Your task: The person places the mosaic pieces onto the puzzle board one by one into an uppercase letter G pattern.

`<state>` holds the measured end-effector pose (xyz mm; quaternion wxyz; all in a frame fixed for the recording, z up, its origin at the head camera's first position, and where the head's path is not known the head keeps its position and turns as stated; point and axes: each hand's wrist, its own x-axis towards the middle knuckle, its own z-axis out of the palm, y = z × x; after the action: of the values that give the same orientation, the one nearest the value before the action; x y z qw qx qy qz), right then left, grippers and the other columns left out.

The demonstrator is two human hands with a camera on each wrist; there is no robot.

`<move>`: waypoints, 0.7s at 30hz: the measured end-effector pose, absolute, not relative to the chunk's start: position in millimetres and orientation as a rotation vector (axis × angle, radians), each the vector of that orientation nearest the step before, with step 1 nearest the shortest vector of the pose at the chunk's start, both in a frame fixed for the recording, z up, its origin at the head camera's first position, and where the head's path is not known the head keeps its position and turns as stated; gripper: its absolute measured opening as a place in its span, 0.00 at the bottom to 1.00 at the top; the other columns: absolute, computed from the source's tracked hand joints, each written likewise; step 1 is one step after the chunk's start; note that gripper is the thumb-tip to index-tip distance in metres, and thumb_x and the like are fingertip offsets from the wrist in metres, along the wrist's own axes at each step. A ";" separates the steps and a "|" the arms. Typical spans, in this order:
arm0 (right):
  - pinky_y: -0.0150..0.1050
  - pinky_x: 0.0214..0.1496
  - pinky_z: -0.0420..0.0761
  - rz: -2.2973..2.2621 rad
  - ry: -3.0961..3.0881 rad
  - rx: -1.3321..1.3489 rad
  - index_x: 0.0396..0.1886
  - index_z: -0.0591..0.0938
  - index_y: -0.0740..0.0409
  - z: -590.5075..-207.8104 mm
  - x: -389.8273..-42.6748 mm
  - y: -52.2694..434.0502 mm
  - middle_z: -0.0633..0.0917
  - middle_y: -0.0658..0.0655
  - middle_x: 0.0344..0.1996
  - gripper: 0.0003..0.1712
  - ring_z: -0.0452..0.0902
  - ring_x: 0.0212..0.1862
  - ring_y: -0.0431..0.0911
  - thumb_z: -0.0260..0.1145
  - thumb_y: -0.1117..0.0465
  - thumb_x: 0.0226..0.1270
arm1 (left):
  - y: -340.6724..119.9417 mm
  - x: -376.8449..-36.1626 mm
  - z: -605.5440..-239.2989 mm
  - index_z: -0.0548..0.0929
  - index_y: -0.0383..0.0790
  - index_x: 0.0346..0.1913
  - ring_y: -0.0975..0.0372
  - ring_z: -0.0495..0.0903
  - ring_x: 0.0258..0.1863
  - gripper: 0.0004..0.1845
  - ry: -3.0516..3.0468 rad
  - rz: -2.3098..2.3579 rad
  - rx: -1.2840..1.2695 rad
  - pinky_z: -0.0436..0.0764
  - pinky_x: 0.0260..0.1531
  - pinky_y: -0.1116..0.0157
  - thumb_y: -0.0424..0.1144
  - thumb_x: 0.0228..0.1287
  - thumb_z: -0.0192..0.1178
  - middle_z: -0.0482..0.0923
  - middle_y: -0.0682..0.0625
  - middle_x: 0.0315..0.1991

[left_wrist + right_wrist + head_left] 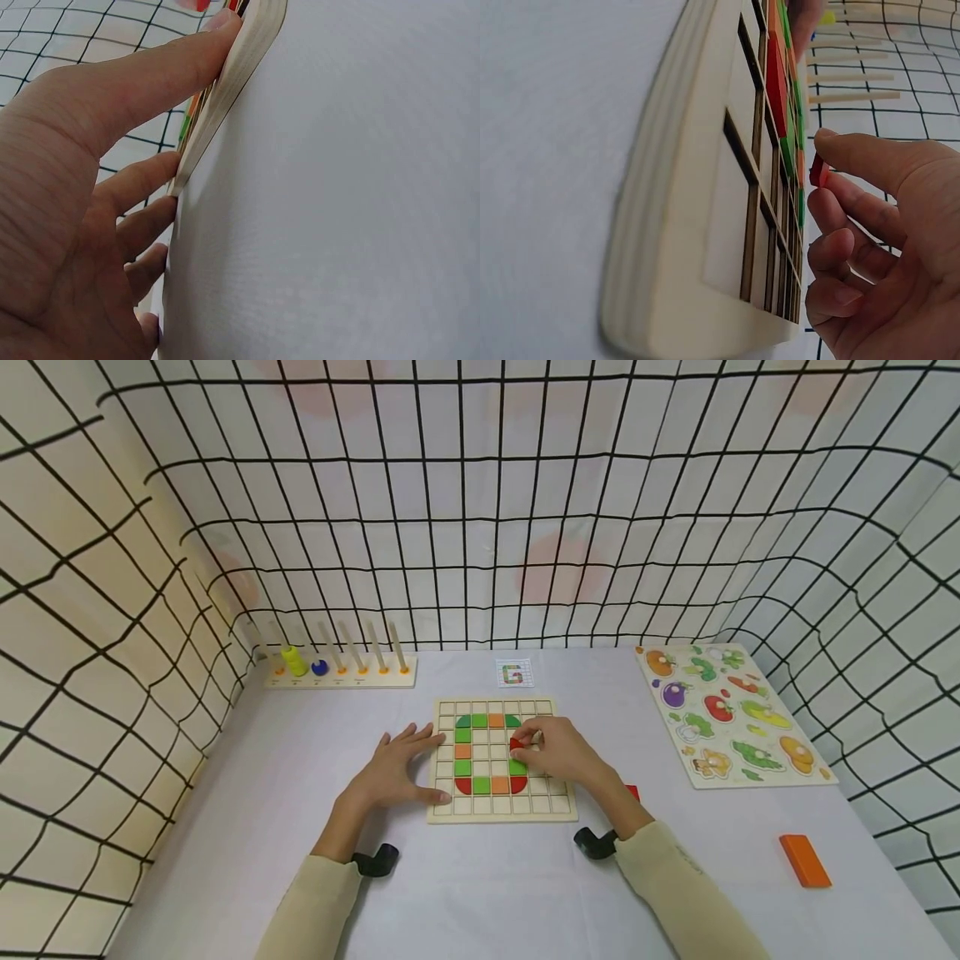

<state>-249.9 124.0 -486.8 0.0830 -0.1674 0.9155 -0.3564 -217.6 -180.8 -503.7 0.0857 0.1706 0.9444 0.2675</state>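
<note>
A wooden grid board (540, 806) lies mid-table, with green, orange and red tiles set in a ring of its cells. My right hand (558, 750) pinches a small red tile (819, 172) between thumb and fingertips, over the right side of that ring. In the right wrist view the red tile is apart from the board surface. My left hand (397, 768) is spread at the board's left edge, its thumb and fingertips touching the rim, as the left wrist view also shows. A small pattern card (514, 673) with a coloured figure lies behind the board.
A peg stand (341, 681) with yellow-green and blue pieces is at the back left. To the right lies a vegetable puzzle board (720, 718). An orange block (806, 861) sits at front right. A red piece (633, 792) shows partly behind the right forearm. Black netting surrounds the table.
</note>
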 end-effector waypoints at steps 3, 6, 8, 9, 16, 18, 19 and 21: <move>0.35 0.31 0.73 -1.070 2.722 -0.489 0.40 0.85 0.49 -489.4 -251.6 122.8 0.82 0.45 0.32 0.11 0.71 0.29 0.44 0.72 0.52 0.59 | -180.0 -217.4 -503.9 0.67 0.57 0.71 0.54 0.46 0.79 0.53 2.811 0.800 0.502 0.37 0.74 0.42 0.67 0.37 0.73 0.56 0.55 0.76; 0.35 0.31 0.73 -1.060 2.716 -0.484 0.39 0.85 0.49 -492.2 -253.0 122.4 0.82 0.45 0.31 0.10 0.72 0.29 0.44 0.72 0.53 0.59 | -179.3 -217.2 -504.1 0.67 0.57 0.71 0.55 0.45 0.79 0.53 2.810 0.795 0.496 0.37 0.75 0.42 0.66 0.38 0.73 0.56 0.56 0.76; 0.35 0.32 0.74 -1.060 2.710 -0.487 0.39 0.85 0.49 -493.3 -253.4 122.2 0.82 0.46 0.31 0.10 0.72 0.30 0.44 0.72 0.53 0.59 | -179.2 -217.3 -504.4 0.67 0.57 0.71 0.55 0.45 0.79 0.53 2.812 0.792 0.495 0.37 0.75 0.42 0.66 0.38 0.73 0.55 0.56 0.76; 0.35 0.33 0.74 -1.061 2.710 -0.484 0.39 0.85 0.49 -493.5 -253.3 122.1 0.82 0.46 0.31 0.10 0.72 0.30 0.44 0.72 0.53 0.59 | -179.2 -217.4 -504.5 0.67 0.57 0.71 0.55 0.45 0.79 0.53 2.814 0.790 0.493 0.37 0.75 0.42 0.66 0.38 0.73 0.55 0.56 0.76; 0.35 0.32 0.73 -1.058 2.698 -0.490 0.39 0.85 0.50 -493.3 -254.0 122.1 0.81 0.47 0.31 0.10 0.71 0.30 0.44 0.72 0.53 0.59 | -180.8 -219.0 -505.7 0.67 0.58 0.71 0.55 0.45 0.79 0.53 2.821 0.781 0.504 0.38 0.75 0.42 0.68 0.37 0.72 0.55 0.56 0.76; 0.36 0.33 0.72 -1.058 2.695 -0.491 0.39 0.85 0.50 -493.8 -254.5 122.1 0.81 0.47 0.31 0.10 0.71 0.30 0.44 0.72 0.54 0.59 | -181.1 -219.1 -505.8 0.67 0.58 0.71 0.55 0.45 0.79 0.53 2.820 0.786 0.508 0.38 0.74 0.42 0.67 0.37 0.73 0.55 0.56 0.76; 0.36 0.33 0.72 -1.057 2.695 -0.493 0.39 0.85 0.50 -494.4 -254.9 122.2 0.81 0.47 0.30 0.10 0.71 0.30 0.44 0.72 0.54 0.59 | -181.2 -219.0 -505.6 0.67 0.58 0.71 0.55 0.45 0.79 0.53 2.819 0.787 0.507 0.38 0.75 0.42 0.67 0.37 0.73 0.55 0.56 0.76; 0.36 0.33 0.73 -1.051 2.696 -0.491 0.39 0.85 0.50 -495.3 -255.4 122.3 0.80 0.47 0.30 0.10 0.71 0.30 0.44 0.72 0.54 0.59 | -181.0 -218.7 -505.0 0.67 0.58 0.71 0.55 0.45 0.79 0.52 2.818 0.787 0.503 0.38 0.75 0.42 0.67 0.38 0.73 0.56 0.56 0.76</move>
<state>-255.4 122.3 -495.3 0.1031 -0.1665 0.9136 -0.3562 -218.7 -181.0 -505.0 0.0863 0.1689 0.9456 0.2641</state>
